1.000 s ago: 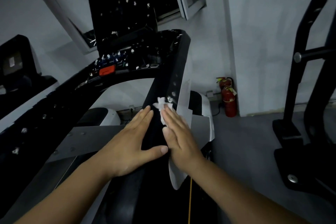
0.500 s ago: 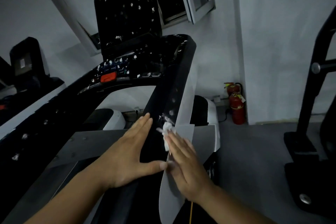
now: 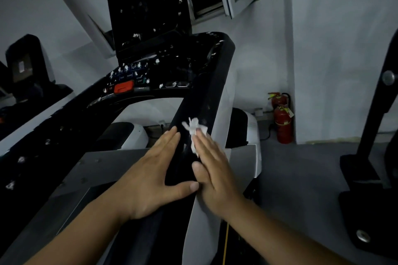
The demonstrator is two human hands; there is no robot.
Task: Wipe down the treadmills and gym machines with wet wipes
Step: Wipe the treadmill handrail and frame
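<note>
A black treadmill fills the left and middle of the view, with its console (image 3: 148,17) at the top and its right handrail (image 3: 206,84) running down toward me. My right hand (image 3: 212,168) lies flat on the handrail with straight fingers and presses a crumpled white wet wipe (image 3: 195,130) against it. The wipe sticks out past the fingertips. My left hand (image 3: 157,172) rests flat on the handrail's left side, fingers straight, thumb spread toward my right hand.
White specks dot the console and the left handrail (image 3: 43,135). A second treadmill (image 3: 23,71) stands at far left. Two red fire extinguishers (image 3: 283,120) sit by the wall. A black machine frame (image 3: 374,114) rises at the right on the grey floor.
My right hand has slid the wipe back up the handrail after dipping lower half a second ago. My left hand has stayed in place on the rail.
</note>
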